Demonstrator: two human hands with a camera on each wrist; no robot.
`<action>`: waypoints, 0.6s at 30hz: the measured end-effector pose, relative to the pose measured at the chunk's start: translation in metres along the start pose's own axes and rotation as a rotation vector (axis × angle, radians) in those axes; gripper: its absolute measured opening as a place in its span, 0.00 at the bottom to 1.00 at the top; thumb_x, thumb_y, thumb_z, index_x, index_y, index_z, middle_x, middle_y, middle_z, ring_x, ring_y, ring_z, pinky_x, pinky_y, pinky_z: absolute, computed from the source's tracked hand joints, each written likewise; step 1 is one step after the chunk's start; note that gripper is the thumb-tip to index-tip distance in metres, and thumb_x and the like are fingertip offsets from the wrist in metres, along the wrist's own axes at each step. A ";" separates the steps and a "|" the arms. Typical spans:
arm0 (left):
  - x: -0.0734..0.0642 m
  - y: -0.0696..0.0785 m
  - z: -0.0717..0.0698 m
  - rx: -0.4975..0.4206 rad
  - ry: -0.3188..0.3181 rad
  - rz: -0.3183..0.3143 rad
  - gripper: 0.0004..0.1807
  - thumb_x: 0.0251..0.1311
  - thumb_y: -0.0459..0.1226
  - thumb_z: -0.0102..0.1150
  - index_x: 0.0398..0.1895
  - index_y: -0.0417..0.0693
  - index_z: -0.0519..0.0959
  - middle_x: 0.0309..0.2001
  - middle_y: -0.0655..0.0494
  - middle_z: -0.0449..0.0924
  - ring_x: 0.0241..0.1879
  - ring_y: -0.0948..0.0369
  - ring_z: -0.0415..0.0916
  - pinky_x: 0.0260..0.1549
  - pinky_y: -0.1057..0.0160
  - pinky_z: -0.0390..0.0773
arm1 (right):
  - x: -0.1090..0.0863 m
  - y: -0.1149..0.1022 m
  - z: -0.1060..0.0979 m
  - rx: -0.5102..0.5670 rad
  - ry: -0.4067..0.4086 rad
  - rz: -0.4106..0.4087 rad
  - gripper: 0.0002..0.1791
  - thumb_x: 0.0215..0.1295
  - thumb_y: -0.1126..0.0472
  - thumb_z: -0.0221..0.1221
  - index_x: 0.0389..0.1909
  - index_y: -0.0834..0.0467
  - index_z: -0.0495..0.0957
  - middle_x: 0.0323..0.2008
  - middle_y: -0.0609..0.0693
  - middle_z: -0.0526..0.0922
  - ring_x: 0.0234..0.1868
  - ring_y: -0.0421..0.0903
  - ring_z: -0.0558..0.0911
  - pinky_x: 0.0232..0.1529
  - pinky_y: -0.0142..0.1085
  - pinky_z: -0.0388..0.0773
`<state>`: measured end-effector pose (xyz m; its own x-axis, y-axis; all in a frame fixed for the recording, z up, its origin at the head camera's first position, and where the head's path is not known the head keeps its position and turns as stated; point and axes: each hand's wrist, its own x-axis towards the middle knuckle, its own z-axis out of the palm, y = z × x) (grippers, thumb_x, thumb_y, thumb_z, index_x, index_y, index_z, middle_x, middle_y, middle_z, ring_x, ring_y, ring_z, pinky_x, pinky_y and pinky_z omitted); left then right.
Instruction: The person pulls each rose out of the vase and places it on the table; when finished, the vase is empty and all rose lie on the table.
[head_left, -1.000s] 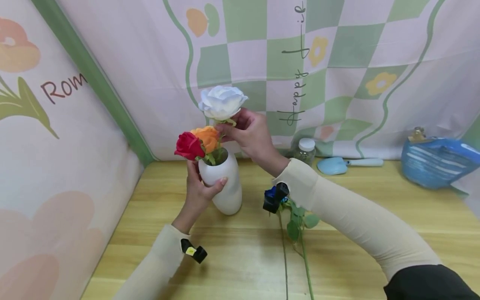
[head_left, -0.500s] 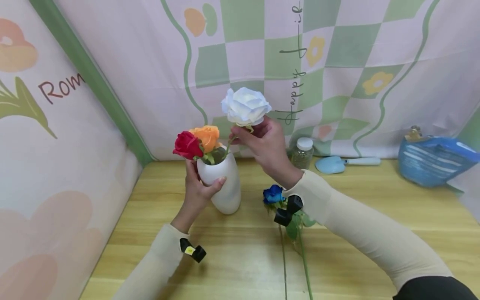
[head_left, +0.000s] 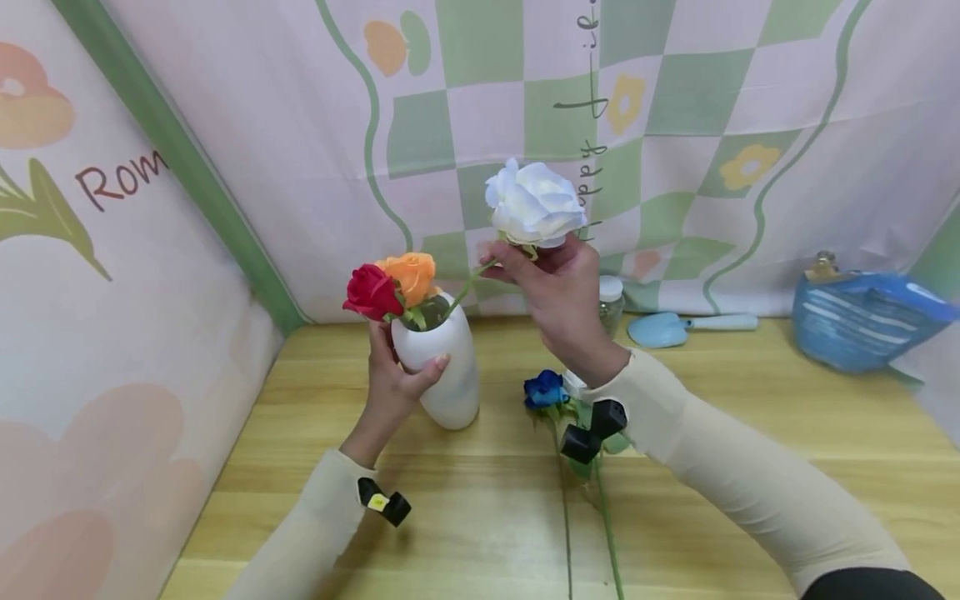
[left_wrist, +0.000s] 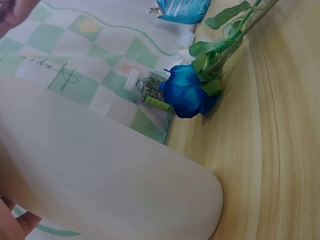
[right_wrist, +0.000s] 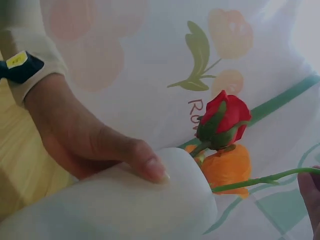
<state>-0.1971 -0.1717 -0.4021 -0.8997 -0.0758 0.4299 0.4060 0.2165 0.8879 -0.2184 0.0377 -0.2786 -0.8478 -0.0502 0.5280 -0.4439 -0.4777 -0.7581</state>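
My left hand (head_left: 393, 375) grips the upper part of a white vase (head_left: 453, 379), thumb across its near side. Out of the vase's mouth lean a red rose (head_left: 372, 292) and an orange rose (head_left: 412, 279). Up and to the right, my right hand (head_left: 566, 292) pinches a white rose (head_left: 534, 204) just beneath its bloom. The green stem (right_wrist: 250, 184) of that rose slants down into the mouth, its lower end hidden inside. A blue rose (head_left: 545, 389) lies on the table, leaves and long stems beside it; my right sleeve partly covers them.
Behind my right wrist stands a lidded jar (head_left: 611, 293). A light-blue trowel (head_left: 660, 330) lies along the back edge of the wooden table (head_left: 480, 517). Farther right sits a blue bag (head_left: 862, 325) with a clip on top. Patterned cloth (head_left: 487, 108) hangs behind.
My right hand has moved right with the white rose, away from the orange one, so more of its stem shows slanting from the vase. My left hand stays on the vase.
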 end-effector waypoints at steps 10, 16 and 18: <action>0.000 0.000 -0.001 -0.003 -0.002 0.002 0.50 0.48 0.40 0.70 0.73 0.60 0.51 0.68 0.55 0.65 0.64 0.57 0.69 0.62 0.44 0.75 | -0.005 -0.005 -0.010 0.095 0.071 -0.085 0.12 0.63 0.77 0.58 0.41 0.59 0.80 0.31 0.49 0.87 0.35 0.46 0.89 0.42 0.45 0.88; 0.000 -0.001 0.000 0.002 0.002 -0.004 0.49 0.49 0.41 0.70 0.72 0.62 0.51 0.67 0.55 0.66 0.64 0.57 0.69 0.62 0.44 0.76 | -0.009 -0.004 -0.016 0.115 0.134 -0.071 0.07 0.63 0.73 0.61 0.39 0.60 0.80 0.30 0.50 0.86 0.35 0.47 0.88 0.42 0.45 0.88; 0.000 -0.001 0.000 0.004 0.004 -0.004 0.49 0.49 0.41 0.69 0.72 0.62 0.51 0.67 0.55 0.66 0.64 0.57 0.69 0.62 0.44 0.76 | -0.009 -0.005 -0.018 0.131 0.146 -0.059 0.07 0.63 0.73 0.61 0.40 0.61 0.80 0.31 0.50 0.85 0.35 0.47 0.88 0.43 0.45 0.87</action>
<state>-0.1974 -0.1718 -0.4031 -0.9008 -0.0808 0.4266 0.4013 0.2200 0.8891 -0.2139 0.0567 -0.2867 -0.8588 0.1041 0.5016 -0.4603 -0.5867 -0.6663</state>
